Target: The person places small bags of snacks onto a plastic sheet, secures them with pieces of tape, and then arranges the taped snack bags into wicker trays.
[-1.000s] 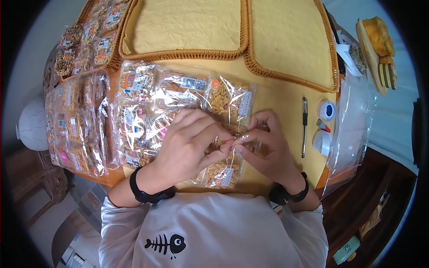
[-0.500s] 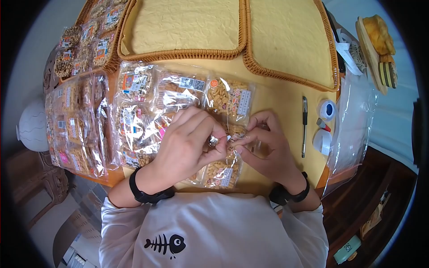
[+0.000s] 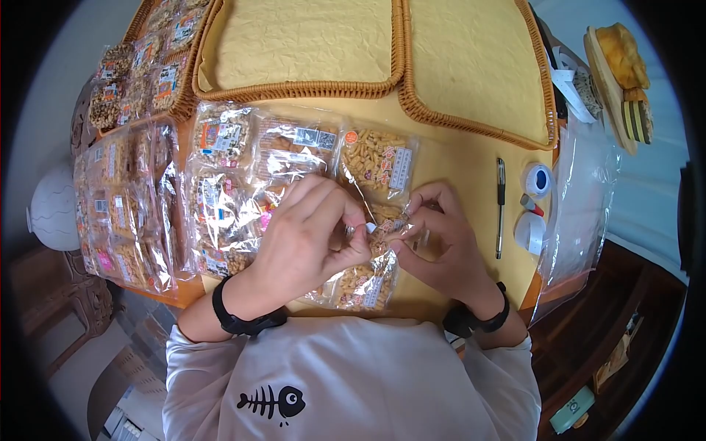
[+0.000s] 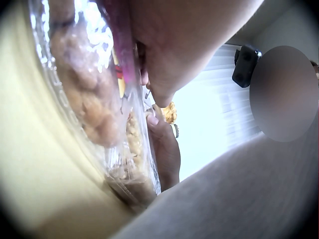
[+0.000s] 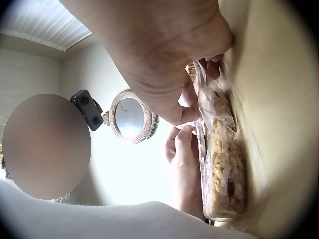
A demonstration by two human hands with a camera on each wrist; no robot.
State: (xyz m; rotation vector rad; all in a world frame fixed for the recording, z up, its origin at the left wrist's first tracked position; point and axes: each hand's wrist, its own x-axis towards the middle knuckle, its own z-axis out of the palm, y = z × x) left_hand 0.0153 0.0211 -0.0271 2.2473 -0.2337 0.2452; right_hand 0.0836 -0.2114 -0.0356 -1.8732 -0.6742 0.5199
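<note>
Clear plastic bags of snack pieces lie in rows on the table, several packs to a bag, some with printed labels. Over the middle of them my left hand (image 3: 301,228) pinches a small white piece (image 3: 371,228) between thumb and forefinger. Close beside it, my right hand (image 3: 445,239) pinches the clear film of a snack pack (image 3: 385,229) in the right column. Above that pack lies a labelled snack pack (image 3: 375,163), and below it another snack pack (image 3: 365,287). In the right wrist view, the hands meet at the upright edge of the crinkled wrapping (image 5: 202,134).
Two paper-lined wicker baskets (image 3: 301,92) stand at the back, beside a basket of snack packs (image 3: 147,55). To the right lie a black pen (image 3: 501,209), two white tape rolls (image 3: 531,234) and a clear plastic sheet (image 3: 577,213). Another filled bag (image 3: 121,206) lies at the left.
My left fingertips have drawn a little left, away from the right ones, and the white piece now shows between them. The right hand stays nearly in place.
</note>
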